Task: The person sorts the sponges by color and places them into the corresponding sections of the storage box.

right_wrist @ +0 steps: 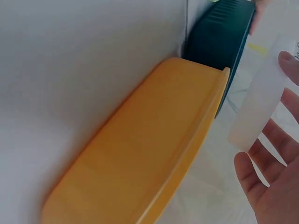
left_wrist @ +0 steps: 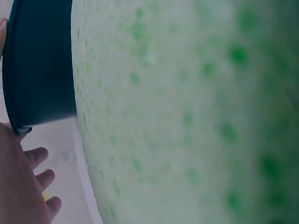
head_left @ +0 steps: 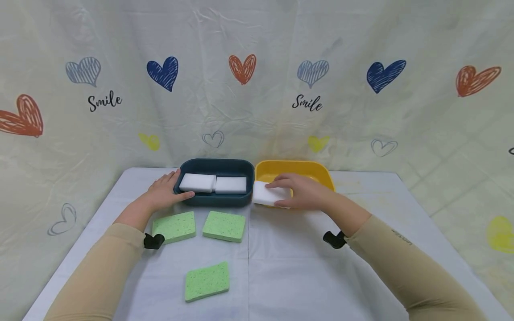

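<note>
White block [head_left: 263, 194] held over yellow bin [head_left: 297, 167], left end; teal bin [head_left: 217, 200] beside contains two white blocks [head_left: 197, 183].

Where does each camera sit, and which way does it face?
Head: worn on the head, facing forward and down at a dark teal rectangular tub and yellow rectangular tub; left hand, right hand and beige sleeves show.
Left wrist: worn there, facing a speckled green rectangular sponge and the teal tub; left hand partly shows.
Right wrist: worn there, facing both tubs; the right hand shows, holding a white rectangular block, plus a sliver of left hand.
Both wrist views share the teal tub.
</note>
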`<action>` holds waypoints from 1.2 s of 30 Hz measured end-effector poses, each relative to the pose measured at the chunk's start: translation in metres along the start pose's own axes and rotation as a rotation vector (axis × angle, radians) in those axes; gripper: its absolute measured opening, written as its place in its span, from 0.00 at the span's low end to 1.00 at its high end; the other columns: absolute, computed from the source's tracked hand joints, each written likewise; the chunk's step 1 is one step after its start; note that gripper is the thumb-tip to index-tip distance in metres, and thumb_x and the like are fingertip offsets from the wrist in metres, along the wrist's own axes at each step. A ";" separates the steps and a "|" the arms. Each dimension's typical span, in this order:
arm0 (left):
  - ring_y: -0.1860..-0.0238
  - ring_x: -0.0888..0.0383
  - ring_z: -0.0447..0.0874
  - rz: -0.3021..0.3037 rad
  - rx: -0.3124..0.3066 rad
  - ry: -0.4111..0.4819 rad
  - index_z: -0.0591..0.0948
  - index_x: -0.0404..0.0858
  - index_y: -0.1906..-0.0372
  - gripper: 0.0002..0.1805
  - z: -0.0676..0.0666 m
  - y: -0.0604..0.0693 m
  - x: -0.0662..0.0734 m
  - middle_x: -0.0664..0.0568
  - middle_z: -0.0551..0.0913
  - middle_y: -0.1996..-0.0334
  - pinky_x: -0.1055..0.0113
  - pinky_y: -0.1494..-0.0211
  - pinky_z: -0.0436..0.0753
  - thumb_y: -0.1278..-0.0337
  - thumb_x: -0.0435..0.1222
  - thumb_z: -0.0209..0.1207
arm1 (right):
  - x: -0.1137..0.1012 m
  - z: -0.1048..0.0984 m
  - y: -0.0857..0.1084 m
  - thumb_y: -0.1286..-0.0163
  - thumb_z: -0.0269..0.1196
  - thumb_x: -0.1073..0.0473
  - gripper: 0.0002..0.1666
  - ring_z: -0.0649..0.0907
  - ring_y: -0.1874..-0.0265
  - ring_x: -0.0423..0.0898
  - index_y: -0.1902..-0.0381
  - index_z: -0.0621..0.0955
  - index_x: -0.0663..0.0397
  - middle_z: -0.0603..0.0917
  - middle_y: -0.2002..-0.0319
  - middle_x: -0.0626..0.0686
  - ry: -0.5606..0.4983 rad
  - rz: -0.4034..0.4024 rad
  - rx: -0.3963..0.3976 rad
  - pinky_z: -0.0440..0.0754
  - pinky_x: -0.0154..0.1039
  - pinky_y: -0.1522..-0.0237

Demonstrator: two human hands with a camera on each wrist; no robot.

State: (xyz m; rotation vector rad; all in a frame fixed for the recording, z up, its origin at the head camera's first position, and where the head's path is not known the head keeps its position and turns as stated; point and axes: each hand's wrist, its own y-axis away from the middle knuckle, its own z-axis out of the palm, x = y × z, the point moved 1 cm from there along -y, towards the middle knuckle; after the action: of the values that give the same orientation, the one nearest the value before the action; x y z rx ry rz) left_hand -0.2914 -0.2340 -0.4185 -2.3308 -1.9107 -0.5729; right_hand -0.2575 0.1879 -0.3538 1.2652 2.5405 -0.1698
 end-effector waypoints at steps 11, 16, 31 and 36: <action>0.25 0.29 0.36 0.001 -0.002 0.007 0.37 0.34 0.21 0.65 0.002 -0.003 -0.003 0.31 0.41 0.23 0.33 0.27 0.42 0.45 0.75 0.47 | -0.017 -0.001 -0.064 0.35 0.68 0.39 0.29 0.73 0.39 0.50 0.37 0.80 0.33 0.75 0.36 0.49 -0.036 0.017 -0.037 0.71 0.48 0.34; 0.24 0.30 0.37 -0.004 0.005 0.012 0.37 0.34 0.21 0.66 0.002 -0.002 -0.002 0.31 0.41 0.23 0.34 0.27 0.42 0.46 0.75 0.47 | -0.024 0.003 -0.091 0.34 0.67 0.40 0.28 0.74 0.41 0.48 0.37 0.81 0.34 0.77 0.39 0.49 0.018 -0.033 -0.037 0.72 0.45 0.36; 0.24 0.31 0.36 -0.001 0.019 0.021 0.36 0.35 0.21 0.67 0.003 -0.002 -0.002 0.32 0.41 0.22 0.34 0.26 0.41 0.48 0.77 0.45 | -0.034 0.023 -0.140 0.33 0.66 0.40 0.27 0.74 0.43 0.48 0.37 0.80 0.32 0.78 0.39 0.48 0.179 -0.003 -0.140 0.69 0.48 0.37; 0.25 0.30 0.35 0.000 0.013 0.030 0.36 0.34 0.21 0.67 0.002 -0.001 -0.002 0.31 0.40 0.23 0.34 0.27 0.41 0.49 0.78 0.46 | -0.040 0.031 -0.150 0.32 0.64 0.40 0.27 0.75 0.42 0.48 0.36 0.79 0.31 0.78 0.39 0.47 0.252 -0.025 -0.168 0.68 0.49 0.35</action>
State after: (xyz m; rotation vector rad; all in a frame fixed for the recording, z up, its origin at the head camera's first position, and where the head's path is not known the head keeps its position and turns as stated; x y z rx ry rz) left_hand -0.2921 -0.2353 -0.4209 -2.3013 -1.8953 -0.5903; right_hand -0.3475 0.0595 -0.3748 1.2588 2.7126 0.2072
